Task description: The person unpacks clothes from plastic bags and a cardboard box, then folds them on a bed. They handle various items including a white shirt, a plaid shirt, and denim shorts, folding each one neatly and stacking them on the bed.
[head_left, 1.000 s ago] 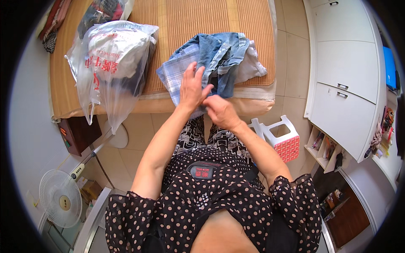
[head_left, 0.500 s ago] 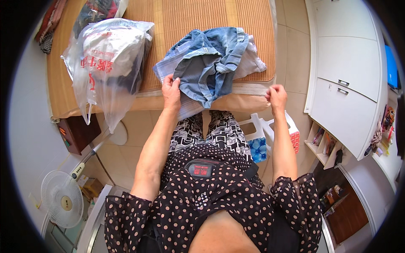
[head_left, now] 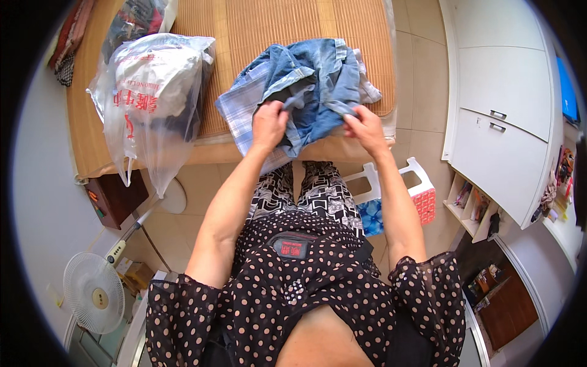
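A crumpled blue denim garment (head_left: 333, 73) lies bunched at the near edge of the bed. My left hand (head_left: 269, 124) grips its left side, fingers closed on the cloth near the dark opening. At its right side, my right hand (head_left: 365, 127) pinches a fold of the denim. Under it, on the left, a pale blue plaid cloth (head_left: 237, 109) sticks out and hangs over the bed's edge. A light grey cloth (head_left: 368, 87) shows from beneath on the right. Whether the denim is shorts or another garment, I cannot tell.
A clear plastic bag (head_left: 156, 92) stuffed with clothes sits on the left of the woven bed mat (head_left: 263, 21), with another filled bag (head_left: 134, 24) behind it. Plastic stools (head_left: 419, 183) stand below the bed's right side. White cabinets (head_left: 501, 79) line the right; a fan (head_left: 93, 292) stands lower left.
My right hand has moved left from beside the bed's edge and taken hold of the denim. My left hand has shifted right along the garment, uncovering more plaid cloth.
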A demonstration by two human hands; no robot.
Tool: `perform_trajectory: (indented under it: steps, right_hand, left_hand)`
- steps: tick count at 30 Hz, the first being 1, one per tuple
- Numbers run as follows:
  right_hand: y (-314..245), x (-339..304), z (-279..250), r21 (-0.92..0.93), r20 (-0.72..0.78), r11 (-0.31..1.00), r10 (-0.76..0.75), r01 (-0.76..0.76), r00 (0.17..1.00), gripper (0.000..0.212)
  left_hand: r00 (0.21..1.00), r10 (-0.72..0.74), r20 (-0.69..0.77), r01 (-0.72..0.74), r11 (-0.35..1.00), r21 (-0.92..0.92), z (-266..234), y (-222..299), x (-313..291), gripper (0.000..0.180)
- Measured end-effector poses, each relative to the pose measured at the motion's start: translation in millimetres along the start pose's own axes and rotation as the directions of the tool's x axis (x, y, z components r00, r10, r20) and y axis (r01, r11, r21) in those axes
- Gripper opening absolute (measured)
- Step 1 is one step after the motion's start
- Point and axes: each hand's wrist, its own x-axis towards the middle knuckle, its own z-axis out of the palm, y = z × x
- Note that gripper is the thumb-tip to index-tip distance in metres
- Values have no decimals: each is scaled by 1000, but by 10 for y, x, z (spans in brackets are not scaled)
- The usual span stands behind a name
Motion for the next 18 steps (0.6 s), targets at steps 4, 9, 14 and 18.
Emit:
perform_trajectory:
  steps: [4, 9, 14, 18]
  right_hand:
    - [372, -308, -590, 95, -183, 981, 184, -169, 966, 13]
    - [437, -344, -661, 92, -200, 986, 157, -141, 967, 14]
    - [397, -356, -660, 93, -202, 990, 124, -107, 971, 13]
    - [439, -366, -684, 71, -197, 994, 94, -82, 976, 13]
  left_hand:
    - [879, -334, 341, 468, 467, -750, -69, -223, -19, 17]
    - [844, -318, 431, 523, 316, -792, -140, -195, -43, 19]
    - [852, -304, 426, 511, 309, -802, -108, -277, -87, 20]
    - [863, -283, 420, 497, 315, -809, -112, -274, -96, 20]
